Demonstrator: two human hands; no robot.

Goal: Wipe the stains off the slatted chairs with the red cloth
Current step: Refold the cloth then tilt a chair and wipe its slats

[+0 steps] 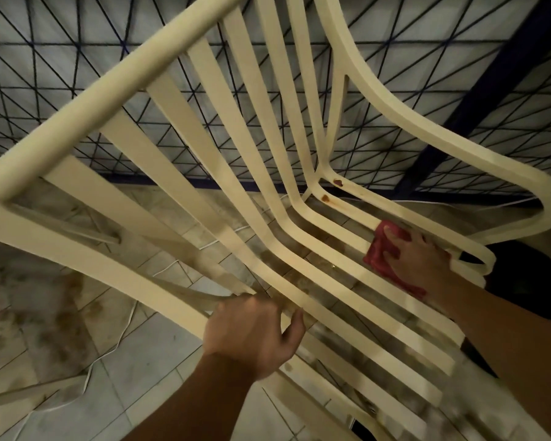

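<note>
Left hand, blurred but apparently curled round a slat of the slatted chair at lower centre, right hand pressing flat-fingered on the red cloth at mid-right — the cloth could slip through a gap, or the stroke miss the rusty stains up-left.

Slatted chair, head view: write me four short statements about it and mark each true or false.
1. The right hand presses the red cloth onto the slatted chair. True.
2. The left hand hangs free of the chair. False: it grips one of the chair's slats.
3. The cloth covers the rust-brown stains. False: they lie uncovered at the seat's bend, apart from the cloth.
4. A white cable lies on the tiled floor. True.
</note>
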